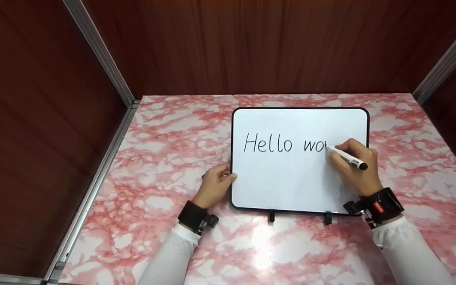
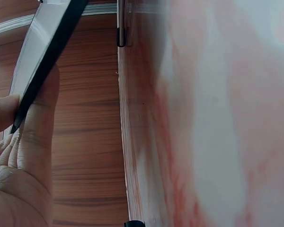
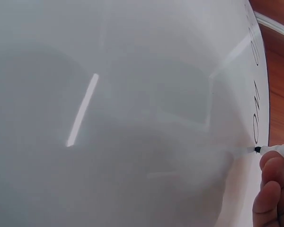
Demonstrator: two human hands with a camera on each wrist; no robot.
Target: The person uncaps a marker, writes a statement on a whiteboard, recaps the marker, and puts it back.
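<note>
A black-framed whiteboard (image 1: 283, 182) stands propped on the table, with "Hello wo" and part of another letter in black across its upper half. My right hand (image 1: 358, 168) pinches a white marker (image 1: 350, 159) with a black end. In the right wrist view the marker's dark tip (image 3: 258, 150) meets the board just past the "o". My left hand (image 1: 213, 185) grips the board's left edge. The left wrist view shows the black frame (image 2: 49, 56) between thumb and fingers. Part of the newest letter is hidden by the marker and right hand in the head view.
Two black feet, a left one (image 1: 272, 216) and a right one (image 1: 328, 218), stick out under the board. The table (image 1: 164, 158) has a red and white marbled top. Dark wood panels (image 1: 251, 47) with metal edge strips enclose its back and sides.
</note>
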